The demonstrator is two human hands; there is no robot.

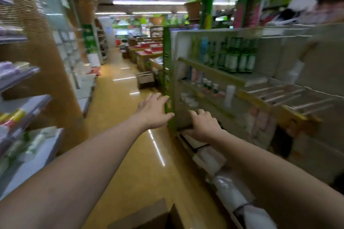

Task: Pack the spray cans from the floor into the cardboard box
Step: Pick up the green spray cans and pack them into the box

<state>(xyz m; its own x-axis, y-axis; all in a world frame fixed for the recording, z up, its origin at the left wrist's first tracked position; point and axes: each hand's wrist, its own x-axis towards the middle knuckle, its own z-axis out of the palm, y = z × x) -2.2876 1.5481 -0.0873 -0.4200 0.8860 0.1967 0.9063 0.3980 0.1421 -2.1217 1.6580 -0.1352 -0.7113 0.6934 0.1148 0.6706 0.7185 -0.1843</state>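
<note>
Two bare arms reach forward down a shop aisle, and heavy motion blur smears most of the view. The left hand (pixel 154 111) sits just below the centre with its fingers spread and straight, holding nothing. Its fingertips overlap the green upright (pixel 168 80) at the end of the shelf unit (pixel 219 78); whether they touch it I cannot tell. The right hand (pixel 202 126), at 5 o'clock from the left one, is palm down with its fingers loosely extended, and it is empty too. It hovers by the lowest shelf, close to the floor (pixel 119 126).

Neither hand carries anything, so they look to me like hands reaching out for balance or for the next pick-up.

The cardboard box (pixel 149 215) lies at 6 o'clock on the bottom edge, between the forearms, with one flap standing up. That placement keeps it within easy reach for packing. No spray cans on the floor can be made out. Green-labelled containers (pixel 236 55) stand in a row on a shelf at 2 o'clock, but blur hides what they are. White wrapped bundles (pixel 229 193) line the foot of the shelves at 5 o'clock. A second box (pixel 146 79) sits on the floor at 12 o'clock, well apart from the hands.
</note>
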